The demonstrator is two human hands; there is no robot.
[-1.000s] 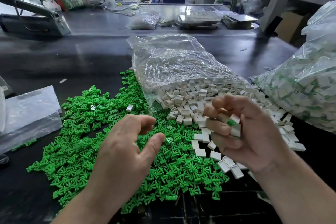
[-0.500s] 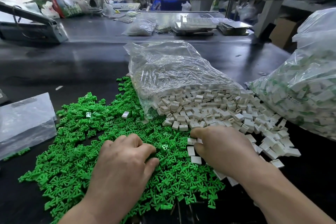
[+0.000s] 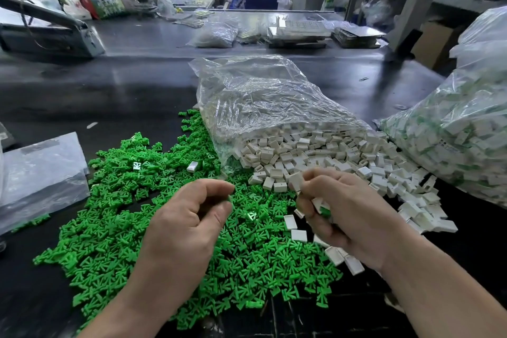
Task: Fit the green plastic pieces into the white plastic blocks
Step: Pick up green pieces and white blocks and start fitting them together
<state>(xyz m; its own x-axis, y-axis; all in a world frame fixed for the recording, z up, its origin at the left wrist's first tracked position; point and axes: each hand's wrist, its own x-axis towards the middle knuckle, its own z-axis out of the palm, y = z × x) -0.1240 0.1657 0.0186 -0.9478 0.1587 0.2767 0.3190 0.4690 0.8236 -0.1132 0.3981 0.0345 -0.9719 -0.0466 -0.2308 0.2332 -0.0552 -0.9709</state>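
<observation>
Green plastic pieces (image 3: 115, 217) lie heaped at our nine o'clock, and white plastic blocks (image 3: 315, 151) spill from a bag (image 3: 260, 96) at one o'clock. Our right hand (image 3: 354, 214) clutches several blocks. Our left hand (image 3: 186, 225) is curled; we cannot tell around what.

No text is legible; printing on the far colourful bags (image 3: 107, 4) is too blurred.

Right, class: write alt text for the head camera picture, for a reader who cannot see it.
Two bare hands work over a pile of green pieces on a dark table: the right hand grips several white blocks, the left hand seems to pinch one green piece. Behind them, a clear bag spills more blocks.
</observation>
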